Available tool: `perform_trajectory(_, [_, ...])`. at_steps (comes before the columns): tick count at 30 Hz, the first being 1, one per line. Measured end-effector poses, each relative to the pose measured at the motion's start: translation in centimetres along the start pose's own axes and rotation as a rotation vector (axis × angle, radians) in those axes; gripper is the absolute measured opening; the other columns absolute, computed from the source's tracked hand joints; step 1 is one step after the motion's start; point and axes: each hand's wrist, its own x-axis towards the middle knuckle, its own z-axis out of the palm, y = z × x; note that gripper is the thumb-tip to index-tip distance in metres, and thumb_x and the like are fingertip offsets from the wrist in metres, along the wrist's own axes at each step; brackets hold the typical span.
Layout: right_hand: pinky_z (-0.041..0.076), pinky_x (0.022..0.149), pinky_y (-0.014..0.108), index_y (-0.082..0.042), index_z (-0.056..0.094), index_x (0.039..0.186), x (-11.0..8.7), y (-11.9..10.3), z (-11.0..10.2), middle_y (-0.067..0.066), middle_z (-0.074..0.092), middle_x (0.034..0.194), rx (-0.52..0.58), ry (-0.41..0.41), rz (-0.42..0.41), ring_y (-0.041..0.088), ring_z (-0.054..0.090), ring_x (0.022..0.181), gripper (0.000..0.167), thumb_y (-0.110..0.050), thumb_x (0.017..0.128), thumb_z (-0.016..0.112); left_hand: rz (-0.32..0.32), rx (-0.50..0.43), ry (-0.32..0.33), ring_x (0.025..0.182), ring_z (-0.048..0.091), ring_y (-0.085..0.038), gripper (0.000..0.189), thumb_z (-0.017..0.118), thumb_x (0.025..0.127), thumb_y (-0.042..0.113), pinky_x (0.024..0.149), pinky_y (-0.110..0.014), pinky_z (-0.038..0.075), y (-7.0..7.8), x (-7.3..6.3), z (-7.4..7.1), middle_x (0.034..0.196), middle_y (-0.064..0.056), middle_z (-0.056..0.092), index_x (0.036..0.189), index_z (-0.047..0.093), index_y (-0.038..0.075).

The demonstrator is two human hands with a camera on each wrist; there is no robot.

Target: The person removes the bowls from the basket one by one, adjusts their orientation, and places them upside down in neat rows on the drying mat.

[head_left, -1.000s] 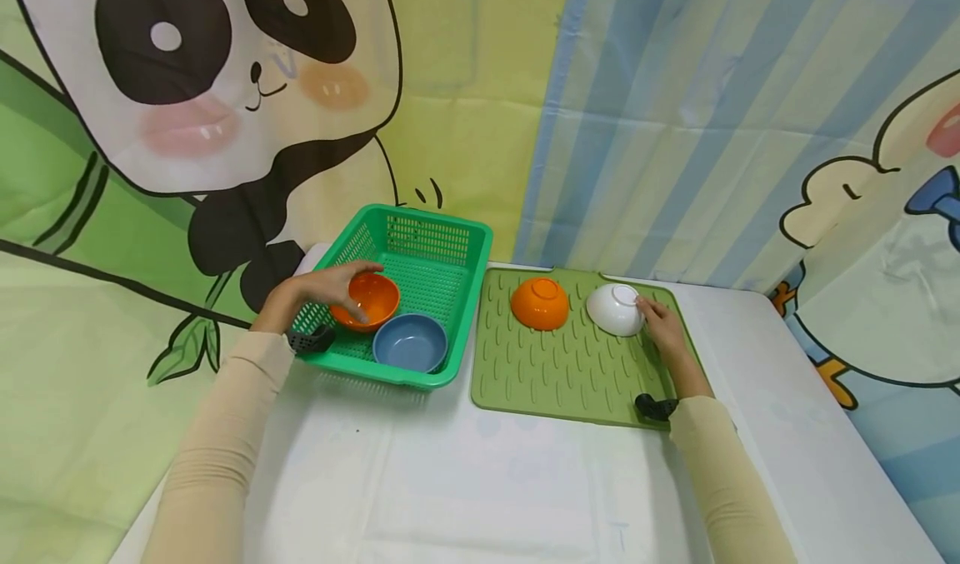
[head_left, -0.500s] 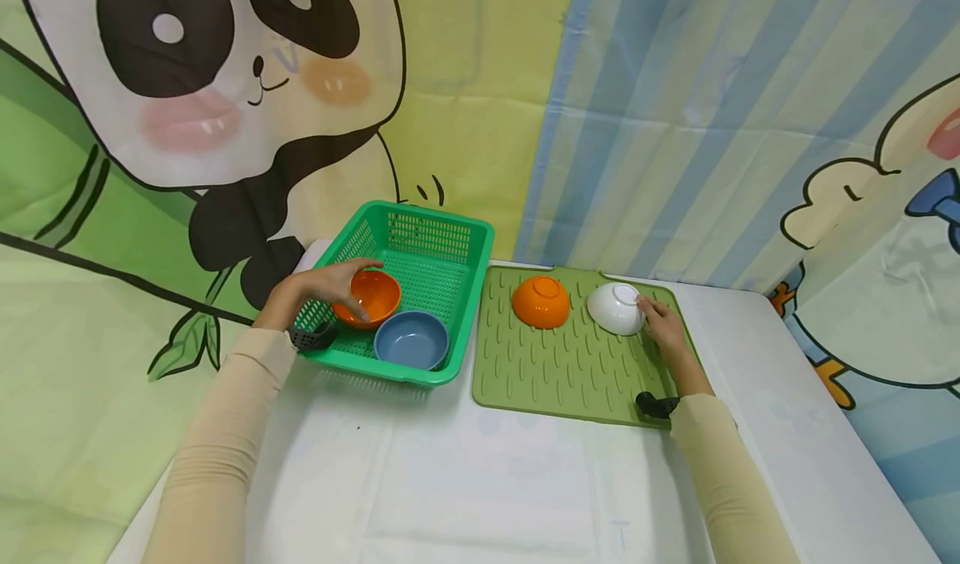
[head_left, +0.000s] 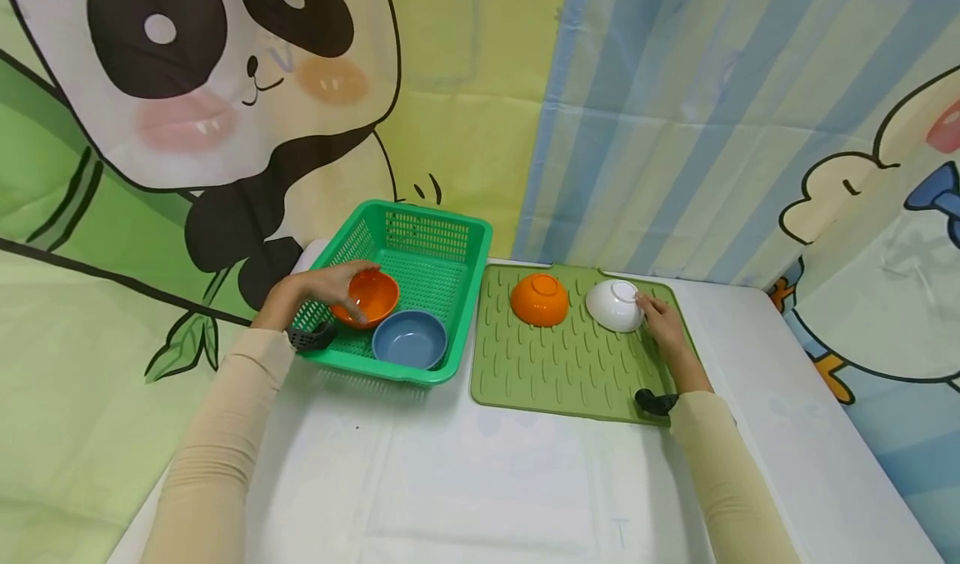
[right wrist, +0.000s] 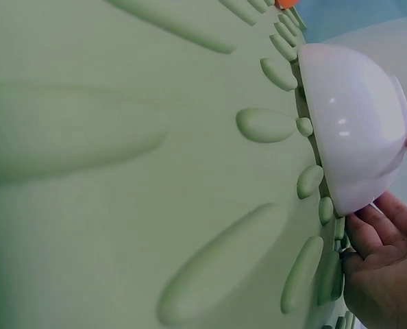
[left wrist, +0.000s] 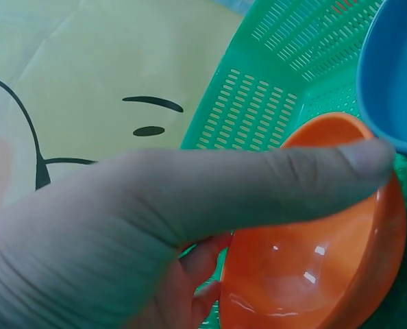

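Observation:
My left hand (head_left: 330,287) is at an orange bowl (head_left: 382,296) that stands mouth up in a green basket (head_left: 480,285). In the left wrist view the thumb (left wrist: 279,185) reaches across the bowl's mouth to its rim, with the other fingers curled against the outer wall. A blue bowl (head_left: 411,343) sits close beside it. My right hand (head_left: 660,322) holds an upside-down white bowl (head_left: 611,306) at the right of a green mat (head_left: 558,381). The right wrist view shows its thumb by the bowl's foot and fingers near the rim, which lies close over the mat.
A second orange bowl (head_left: 540,301) rests upside down on the mat, left of the white one. Basket and mat stand side by side on a white table (head_left: 487,481). Behind them hangs a printed curtain (head_left: 480,114).

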Motion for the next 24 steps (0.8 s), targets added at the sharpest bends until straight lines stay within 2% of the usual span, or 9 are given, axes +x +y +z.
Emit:
perform_trajectory(9, [0.024,0.103,0.056,-0.007,0.028,0.145,0.04,-0.34,-0.15,0.018,0.016,0.150,-0.005,-0.005,-0.001,0.039,0.019,0.134,0.078,-0.058,0.088,0.044,-0.045,0.032,-0.028,0.120,0.028,-0.042,0.111,0.086,0.062,0.022,0.091,-0.053,0.042,0.21,0.15,0.05,0.143,-0.025,0.019,0.143,0.016,-0.005])
perform_trajectory(17, [0.023,0.103,0.056,-0.007,0.028,0.145,-0.20,-0.41,-0.27,0.018,0.015,0.150,0.001,-0.006,0.004,0.039,0.018,0.134,0.078,-0.058,0.088,0.044,-0.043,0.076,-0.023,0.120,0.028,-0.042,0.110,0.086,0.063,0.017,0.092,-0.054,0.039,0.33,0.27,0.03,0.142,-0.026,0.019,0.143,0.014,-0.007])
perform_trajectory(24, [0.023,0.103,0.055,-0.006,0.028,0.145,-0.11,-0.23,-0.06,0.018,0.015,0.150,-0.003,-0.009,0.012,0.039,0.019,0.134,0.077,-0.057,0.089,0.045,-0.053,0.107,-0.014,0.121,0.027,-0.043,0.111,0.086,0.062,0.021,0.095,-0.056,0.036,0.39,0.08,0.18,0.142,-0.028,0.019,0.142,0.015,-0.010])
